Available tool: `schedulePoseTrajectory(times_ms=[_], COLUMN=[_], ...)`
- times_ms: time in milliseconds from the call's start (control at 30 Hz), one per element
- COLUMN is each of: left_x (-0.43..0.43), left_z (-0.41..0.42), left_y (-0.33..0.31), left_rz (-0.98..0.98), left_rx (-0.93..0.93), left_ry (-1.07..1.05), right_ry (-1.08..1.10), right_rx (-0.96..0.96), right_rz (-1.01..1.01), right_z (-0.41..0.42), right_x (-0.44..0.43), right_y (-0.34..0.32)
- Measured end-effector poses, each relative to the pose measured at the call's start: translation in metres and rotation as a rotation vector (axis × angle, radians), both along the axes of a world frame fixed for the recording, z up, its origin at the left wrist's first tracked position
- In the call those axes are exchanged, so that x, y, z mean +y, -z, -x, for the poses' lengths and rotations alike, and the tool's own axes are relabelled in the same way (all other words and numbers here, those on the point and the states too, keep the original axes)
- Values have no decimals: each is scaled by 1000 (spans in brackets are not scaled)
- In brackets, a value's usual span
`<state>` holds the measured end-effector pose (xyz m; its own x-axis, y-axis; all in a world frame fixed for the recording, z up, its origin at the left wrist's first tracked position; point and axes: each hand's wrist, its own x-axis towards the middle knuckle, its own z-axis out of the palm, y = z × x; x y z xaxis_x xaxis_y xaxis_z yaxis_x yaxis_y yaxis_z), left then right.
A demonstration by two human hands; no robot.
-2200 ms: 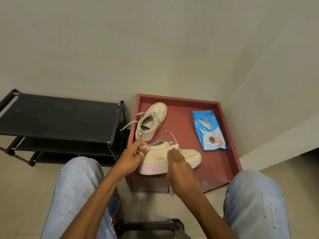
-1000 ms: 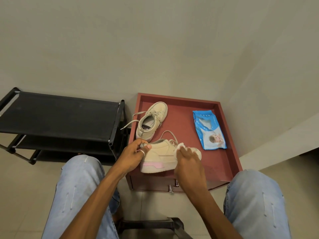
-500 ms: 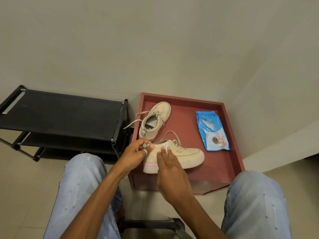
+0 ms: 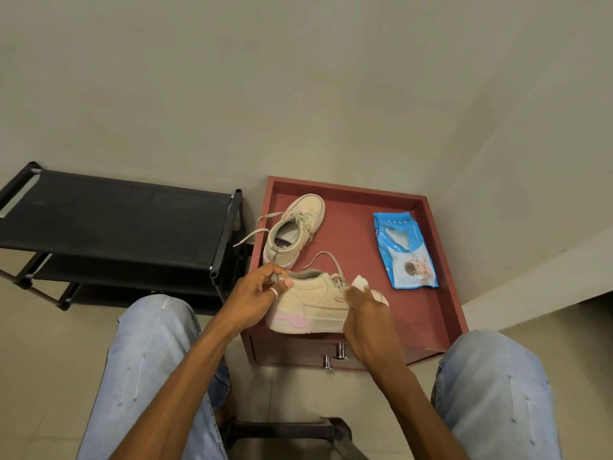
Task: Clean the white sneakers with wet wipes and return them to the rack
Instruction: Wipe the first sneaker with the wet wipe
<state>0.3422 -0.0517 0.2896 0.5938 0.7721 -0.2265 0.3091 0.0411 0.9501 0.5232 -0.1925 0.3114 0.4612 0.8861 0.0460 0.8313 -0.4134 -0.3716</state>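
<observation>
Hands (image 4: 255, 295) (image 4: 368, 315) on sneaker (image 4: 311, 302), wipe (image 4: 360, 281) near toe

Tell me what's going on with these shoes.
A seated person is wiping down one white sneaker on top of a red cabinet. The left hand grips its heel, while the right hand holds a white wipe against the toe end. The second sneaker lies behind it, and the blue wipes pack lies to the right. Neither shoe is on the black rack yet.
</observation>
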Motion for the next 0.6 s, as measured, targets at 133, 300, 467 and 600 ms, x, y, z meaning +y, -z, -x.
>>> schedulePoseTrajectory(times_ms=[133, 300, 467, 600], left_x=[-1, -4, -3, -2], left_z=[-1, 2, 4, 3], left_y=[-4, -7, -3, -3], left_rz=[-71, -118, -128, -123], left_rx=[18, 10, 2, -1], left_ry=[39, 82, 95, 92], right_ry=[-6, 25, 42, 7], right_rx=[17, 122, 142, 194], right_rz=[33, 81, 114, 95], right_z=[-13, -22, -35, -29], right_x=[-7, -10, -10, -5], right_y=[1, 0, 8, 4])
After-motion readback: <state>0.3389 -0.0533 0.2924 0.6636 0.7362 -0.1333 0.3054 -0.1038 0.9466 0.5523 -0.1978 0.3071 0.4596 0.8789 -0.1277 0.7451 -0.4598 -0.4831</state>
